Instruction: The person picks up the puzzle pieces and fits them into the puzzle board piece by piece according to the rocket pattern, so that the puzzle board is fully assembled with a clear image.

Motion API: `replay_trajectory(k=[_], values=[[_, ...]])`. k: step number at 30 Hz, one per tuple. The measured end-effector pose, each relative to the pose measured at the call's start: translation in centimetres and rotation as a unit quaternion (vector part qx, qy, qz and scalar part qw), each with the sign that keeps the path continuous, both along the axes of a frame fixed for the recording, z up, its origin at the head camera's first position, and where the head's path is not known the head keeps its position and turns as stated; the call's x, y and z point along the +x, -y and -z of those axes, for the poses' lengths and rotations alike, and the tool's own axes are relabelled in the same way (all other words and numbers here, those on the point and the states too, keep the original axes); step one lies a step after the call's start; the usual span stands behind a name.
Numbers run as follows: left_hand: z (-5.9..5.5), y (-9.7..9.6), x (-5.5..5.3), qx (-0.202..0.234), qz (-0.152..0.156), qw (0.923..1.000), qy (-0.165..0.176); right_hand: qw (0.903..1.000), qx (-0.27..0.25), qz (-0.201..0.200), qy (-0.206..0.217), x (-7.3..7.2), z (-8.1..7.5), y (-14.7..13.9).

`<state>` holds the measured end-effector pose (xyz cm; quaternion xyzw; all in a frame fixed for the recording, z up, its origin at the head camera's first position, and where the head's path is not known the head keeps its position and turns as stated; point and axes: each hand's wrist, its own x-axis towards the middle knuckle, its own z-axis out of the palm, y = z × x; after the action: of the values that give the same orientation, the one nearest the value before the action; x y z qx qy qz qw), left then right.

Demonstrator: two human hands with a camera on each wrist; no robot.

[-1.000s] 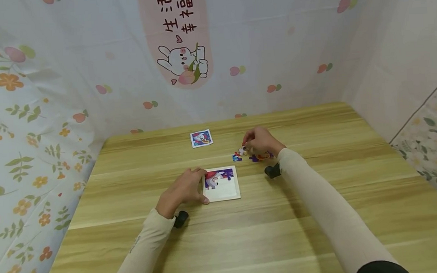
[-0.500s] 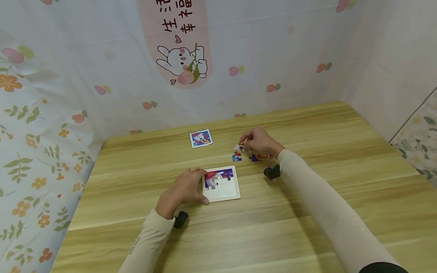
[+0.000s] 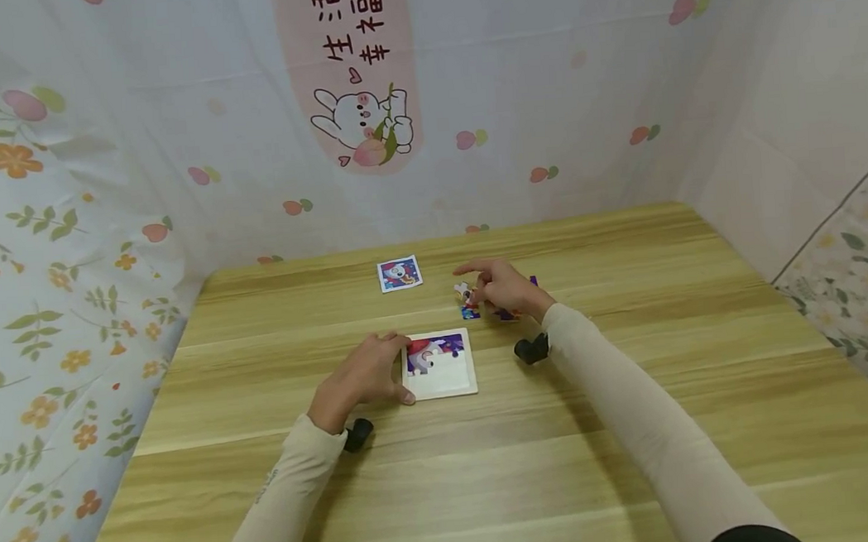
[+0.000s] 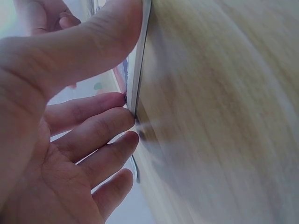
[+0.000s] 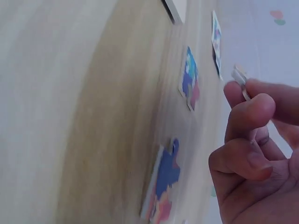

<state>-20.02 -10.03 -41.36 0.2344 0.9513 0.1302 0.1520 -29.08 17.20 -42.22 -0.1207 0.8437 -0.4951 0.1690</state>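
Observation:
My left hand [image 3: 369, 370] holds the left side of a white-framed puzzle board [image 3: 473, 370], thumb at its near corner and fingers at the far one. Joined picture pieces fill the board's upper part; its lower right shows bare white. My right hand [image 3: 505, 287] is over the loose pieces to the right, index finger stretched out to the left in the head view. In the right wrist view it pinches a small puzzle piece [image 5: 239, 76] seen edge-on, raised off the table. A blue and red loose piece [image 3: 470, 311] lies just under that hand.
A small picture card [image 3: 400, 274] lies behind the board. More loose purple and orange pieces [image 5: 166, 172] lie beside and partly under my right hand. A printed cloth [image 3: 472, 169] hangs at the table's back edge.
My right hand has shifted slightly left with the pinched piece, its index finger now extended. A purple loose piece shows behind the hand. My left hand and the board stay put.

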Motion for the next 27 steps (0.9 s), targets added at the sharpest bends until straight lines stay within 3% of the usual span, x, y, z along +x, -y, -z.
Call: replay_trajectory(k=[4,10,18,22,27], values=[[0.2,-0.1,0.0,-0.002,0.002,1.0,-0.003,0.9998,0.015,-0.007,-0.012,0.0,0.2,0.3],[0.1,0.0,0.0,-0.003,0.002,1.0,-0.004,0.9998,-0.015,0.011,0.007,0.2,0.2,0.8],[-0.1,0.0,0.0,-0.005,-0.002,1.0,0.003,0.9999,-0.014,-0.004,-0.004,0.4,0.4,1.6],[0.0,-0.1,-0.1,-0.004,0.003,1.0,-0.002,0.9998,-0.015,0.011,-0.005,0.8,0.5,2.0],[0.0,-0.1,-0.2,0.0,0.007,1.0,-0.002,0.9988,-0.021,0.037,0.024,1.3,0.4,2.5]])
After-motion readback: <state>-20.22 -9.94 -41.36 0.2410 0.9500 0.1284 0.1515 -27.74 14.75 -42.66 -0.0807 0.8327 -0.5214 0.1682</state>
